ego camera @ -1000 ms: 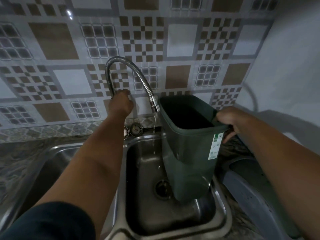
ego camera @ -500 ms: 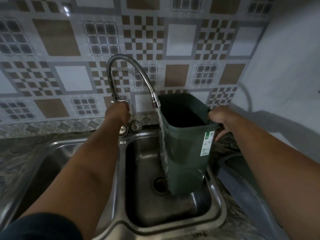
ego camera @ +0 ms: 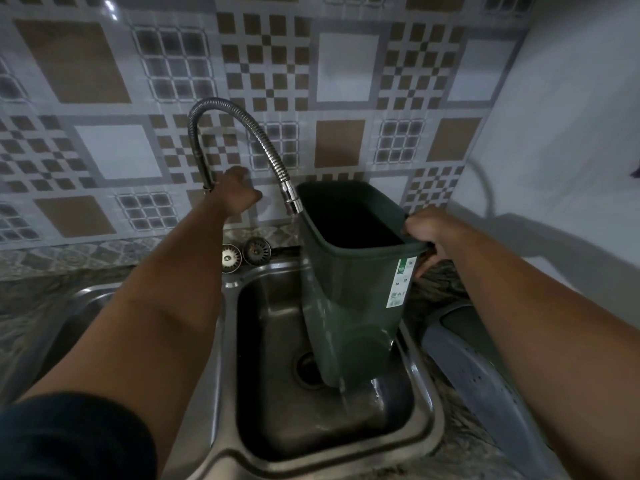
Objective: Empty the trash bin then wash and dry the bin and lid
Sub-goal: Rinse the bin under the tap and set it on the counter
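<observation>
Now: bin under running water

The right hand (ego camera: 426,233) grips the rim of the dark green rectangular plastic bin (ego camera: 349,289), held upright in the steel sink basin (ego camera: 263,410). The left hand (ego camera: 232,195) reaches the far flexible metal faucet's (ego camera: 242,133) base; its grip is unclear.

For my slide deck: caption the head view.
Right hand holds a green bin in the sink beside the running faucet; left hand at the tap.

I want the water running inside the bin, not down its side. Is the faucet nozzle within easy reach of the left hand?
Probably yes: the left hand is beside the faucet nozzle, with nothing between them.
</observation>
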### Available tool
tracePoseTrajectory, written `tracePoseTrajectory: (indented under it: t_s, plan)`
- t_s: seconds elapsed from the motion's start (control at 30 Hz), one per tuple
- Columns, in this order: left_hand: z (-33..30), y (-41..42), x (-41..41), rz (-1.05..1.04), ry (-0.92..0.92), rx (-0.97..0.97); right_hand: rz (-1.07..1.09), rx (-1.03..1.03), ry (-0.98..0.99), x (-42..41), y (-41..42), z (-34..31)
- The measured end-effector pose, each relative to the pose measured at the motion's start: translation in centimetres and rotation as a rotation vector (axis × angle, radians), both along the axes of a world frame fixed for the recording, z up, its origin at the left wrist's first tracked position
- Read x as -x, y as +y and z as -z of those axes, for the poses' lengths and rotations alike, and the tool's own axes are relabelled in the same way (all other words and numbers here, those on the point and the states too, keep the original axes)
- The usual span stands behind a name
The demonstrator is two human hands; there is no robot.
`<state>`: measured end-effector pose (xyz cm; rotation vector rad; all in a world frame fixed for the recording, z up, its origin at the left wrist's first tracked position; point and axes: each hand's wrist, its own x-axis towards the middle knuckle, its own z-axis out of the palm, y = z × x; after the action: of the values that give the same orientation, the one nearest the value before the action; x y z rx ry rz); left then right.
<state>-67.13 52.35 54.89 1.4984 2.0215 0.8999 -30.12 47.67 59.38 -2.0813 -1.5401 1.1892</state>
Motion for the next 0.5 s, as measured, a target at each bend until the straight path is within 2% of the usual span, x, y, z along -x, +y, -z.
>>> tracePoseTrajectory:
  t_s: [0.2,0.4,0.5]
  plan:
    - [1.6,-1.2,1.4,-0.130,-0.088,-0.167,-0.004,0.001,0.006,-0.1,-0.4,0.2]
    - [1.7,-7.6,-3.8,-0.077,0.101,-0.068,0.000,0.017,0.042,1.3,-2.4,-0.1]
    - [1.4,-9.5,-6.6,-0.024,0.053,0.006,0.017,-0.003,0.055,2.2,-4.1,-0.1]
